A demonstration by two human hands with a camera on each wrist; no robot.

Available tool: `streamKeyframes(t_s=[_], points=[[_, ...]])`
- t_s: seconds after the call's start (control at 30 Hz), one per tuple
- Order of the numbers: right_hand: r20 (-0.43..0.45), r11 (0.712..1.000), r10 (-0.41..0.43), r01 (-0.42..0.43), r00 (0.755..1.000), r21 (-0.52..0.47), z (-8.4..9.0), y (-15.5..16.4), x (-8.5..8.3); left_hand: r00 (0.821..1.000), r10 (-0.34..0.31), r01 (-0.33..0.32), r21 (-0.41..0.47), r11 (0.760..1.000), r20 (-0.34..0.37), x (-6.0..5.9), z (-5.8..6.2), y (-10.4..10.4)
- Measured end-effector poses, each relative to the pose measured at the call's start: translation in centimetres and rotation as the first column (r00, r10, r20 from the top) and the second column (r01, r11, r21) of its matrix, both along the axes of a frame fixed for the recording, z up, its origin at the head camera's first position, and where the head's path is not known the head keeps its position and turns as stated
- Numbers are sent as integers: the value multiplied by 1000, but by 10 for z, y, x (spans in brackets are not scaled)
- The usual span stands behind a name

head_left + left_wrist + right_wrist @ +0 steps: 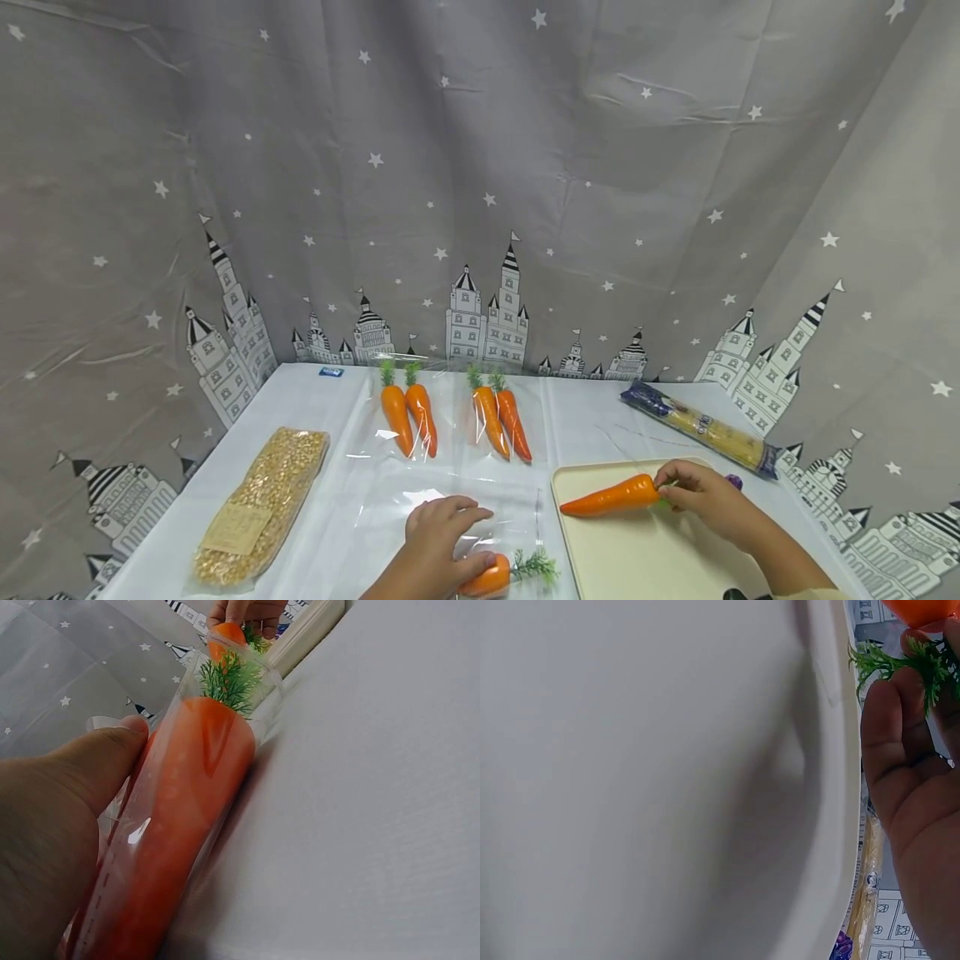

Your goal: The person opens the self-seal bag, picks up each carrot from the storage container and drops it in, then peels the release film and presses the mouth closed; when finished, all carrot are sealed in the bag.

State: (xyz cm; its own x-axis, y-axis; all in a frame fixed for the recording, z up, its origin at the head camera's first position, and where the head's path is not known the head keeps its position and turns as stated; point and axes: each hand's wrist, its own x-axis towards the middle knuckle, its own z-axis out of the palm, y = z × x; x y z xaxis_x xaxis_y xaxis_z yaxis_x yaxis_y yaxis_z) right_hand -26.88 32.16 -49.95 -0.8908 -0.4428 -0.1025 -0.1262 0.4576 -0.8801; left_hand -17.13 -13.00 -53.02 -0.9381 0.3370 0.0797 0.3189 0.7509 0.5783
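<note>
No legible text anywhere. Popcorn-kernel bag [258, 507], left of the left hand [435, 542]: tan label, print too small to read. Spaghetti packet [701, 427], beyond the right hand [705, 500]: dark oval mark, lettering blurred. Small blue tag [331, 372] at the table's far edge, well beyond the left hand: unreadable.

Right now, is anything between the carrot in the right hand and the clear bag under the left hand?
Nothing visible: the carrot in the right hand points toward the bag under the left hand.

Head cam overhead, wrist cams close-up
</note>
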Motion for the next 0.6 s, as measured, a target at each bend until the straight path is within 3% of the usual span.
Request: streamKeyframes(t_s=[0.33, 0.6], points=[[35, 998, -15, 17, 999, -66, 1, 2, 7, 999, -1, 1, 1, 1000, 37, -1, 3, 0], [127, 986, -47, 66, 991, -153, -1, 1, 14, 997, 5, -4, -8, 1000, 83, -2, 5, 1]])
